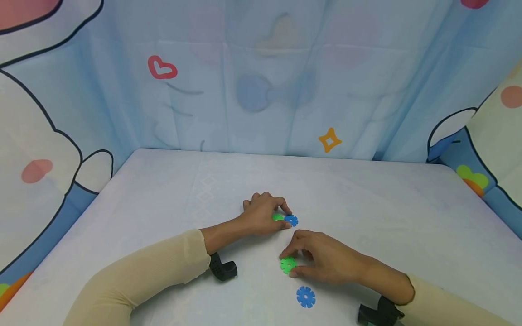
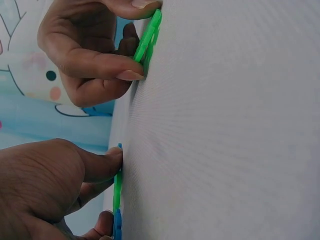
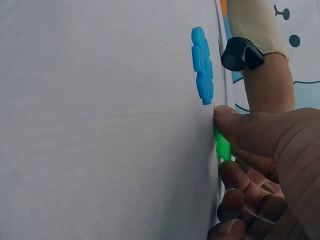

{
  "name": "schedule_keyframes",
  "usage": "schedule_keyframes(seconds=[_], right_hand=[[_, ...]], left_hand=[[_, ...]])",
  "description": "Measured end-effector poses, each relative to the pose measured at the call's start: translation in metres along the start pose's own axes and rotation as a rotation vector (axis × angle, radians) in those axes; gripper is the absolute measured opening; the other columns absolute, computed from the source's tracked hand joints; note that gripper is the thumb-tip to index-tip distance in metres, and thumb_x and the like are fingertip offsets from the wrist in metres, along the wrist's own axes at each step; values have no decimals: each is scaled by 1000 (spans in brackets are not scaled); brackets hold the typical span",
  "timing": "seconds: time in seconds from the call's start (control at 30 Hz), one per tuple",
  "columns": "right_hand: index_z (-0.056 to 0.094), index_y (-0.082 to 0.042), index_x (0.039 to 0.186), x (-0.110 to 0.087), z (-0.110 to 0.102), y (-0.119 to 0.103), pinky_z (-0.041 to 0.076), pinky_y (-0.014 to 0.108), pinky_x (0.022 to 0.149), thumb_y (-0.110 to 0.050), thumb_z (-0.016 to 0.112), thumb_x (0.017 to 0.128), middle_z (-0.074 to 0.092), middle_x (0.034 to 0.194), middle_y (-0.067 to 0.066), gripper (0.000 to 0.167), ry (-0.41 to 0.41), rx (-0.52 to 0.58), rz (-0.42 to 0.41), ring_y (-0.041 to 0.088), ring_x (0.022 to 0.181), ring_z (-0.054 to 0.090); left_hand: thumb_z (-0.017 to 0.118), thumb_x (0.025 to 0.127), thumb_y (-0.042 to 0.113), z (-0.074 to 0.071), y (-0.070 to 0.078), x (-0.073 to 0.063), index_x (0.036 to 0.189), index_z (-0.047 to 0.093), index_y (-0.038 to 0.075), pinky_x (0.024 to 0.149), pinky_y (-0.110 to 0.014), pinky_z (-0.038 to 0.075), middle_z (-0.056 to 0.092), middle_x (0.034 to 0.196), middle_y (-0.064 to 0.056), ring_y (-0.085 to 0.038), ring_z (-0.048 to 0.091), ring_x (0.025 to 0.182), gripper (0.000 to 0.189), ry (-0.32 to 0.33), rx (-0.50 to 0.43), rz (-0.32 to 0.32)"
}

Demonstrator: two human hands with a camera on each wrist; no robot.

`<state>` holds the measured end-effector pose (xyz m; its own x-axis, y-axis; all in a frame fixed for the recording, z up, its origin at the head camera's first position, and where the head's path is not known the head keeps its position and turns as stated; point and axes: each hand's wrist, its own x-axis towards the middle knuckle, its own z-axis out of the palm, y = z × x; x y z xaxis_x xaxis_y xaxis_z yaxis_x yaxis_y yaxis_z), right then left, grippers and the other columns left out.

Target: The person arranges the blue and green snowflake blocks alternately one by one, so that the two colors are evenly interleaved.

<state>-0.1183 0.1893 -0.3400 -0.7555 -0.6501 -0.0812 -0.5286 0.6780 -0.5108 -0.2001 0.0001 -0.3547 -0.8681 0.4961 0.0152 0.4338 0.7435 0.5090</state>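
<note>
My left hand (image 1: 265,215) has its thumb and index finger at opposite edges of a blue notched plastic disc (image 1: 291,220). A green notched disc (image 1: 278,217) lies against that blue one, partly hidden under the hand; whether they are joined I cannot tell. In the left wrist view, blue also shows past the thumb. Nearer the body, my right hand (image 1: 326,258) pinches another green notched disc (image 1: 288,266) by its edges between thumb and index finger. In the left wrist view this green disc (image 2: 148,37) is at the tabletop, close to upright fingertips.
A loose blue notched disc (image 1: 306,297) lies flat on the white tabletop (image 1: 387,203), on the near side of the right hand. Black wrist cameras (image 1: 223,268) hang below both sleeves. A blue patterned curtain (image 1: 244,90) stands behind the table.
</note>
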Motion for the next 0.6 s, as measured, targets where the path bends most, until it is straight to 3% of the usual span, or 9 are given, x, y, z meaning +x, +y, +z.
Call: schedule_keyframes(seconds=[0.6], right_hand=[[68,-31,113,-4,2,-10,44,17,64,-34,76,85,58,97,-20,29,-7,-88,31,-1,73,49]], left_hand=[[76,85,40,1,0,0,107,71,33,82,-42,33,61,113,-1,-25,48,110,24,8,0,-4]])
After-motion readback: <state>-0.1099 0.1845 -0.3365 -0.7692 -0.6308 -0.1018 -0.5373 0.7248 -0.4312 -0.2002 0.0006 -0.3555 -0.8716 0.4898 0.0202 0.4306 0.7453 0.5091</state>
